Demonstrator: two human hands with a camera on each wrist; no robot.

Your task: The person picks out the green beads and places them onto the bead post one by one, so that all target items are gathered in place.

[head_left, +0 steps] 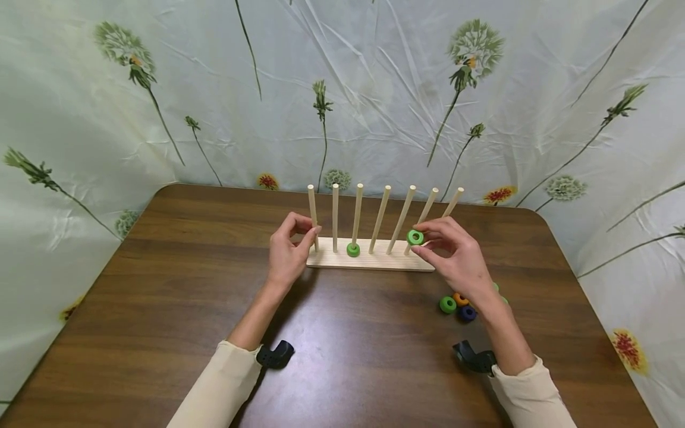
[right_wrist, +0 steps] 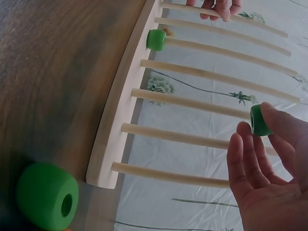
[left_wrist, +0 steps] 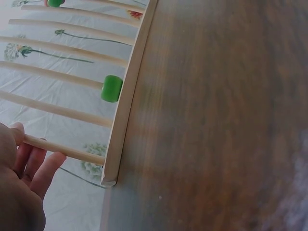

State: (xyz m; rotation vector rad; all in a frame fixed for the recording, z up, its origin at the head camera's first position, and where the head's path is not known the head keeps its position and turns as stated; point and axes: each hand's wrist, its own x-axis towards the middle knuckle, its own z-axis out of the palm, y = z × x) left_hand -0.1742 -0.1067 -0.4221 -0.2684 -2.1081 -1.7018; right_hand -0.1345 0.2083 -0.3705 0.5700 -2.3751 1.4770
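Observation:
A pale wooden peg rack [head_left: 393, 262] with a row of several upright pegs stands toward the far side of the table. My left hand [head_left: 289, 248] holds the leftmost peg [left_wrist: 72, 151] between thumb and fingers. Between the thumb and fingertips of my right hand [head_left: 455, 252] is a green bead [head_left: 415, 238] with a hole through it, raised in front of the right-hand pegs and apart from the base. Another green bead [head_left: 353, 249] sits at the bottom of the third peg from the left, around it.
Loose beads lie on the brown table [head_left: 342, 356] under my right forearm: a green one [head_left: 448, 305], an orange one [head_left: 461, 299], a dark blue one [head_left: 467, 313] and others partly hidden by the wrist. A flower-patterned cloth [head_left: 374, 119] hangs behind the table.

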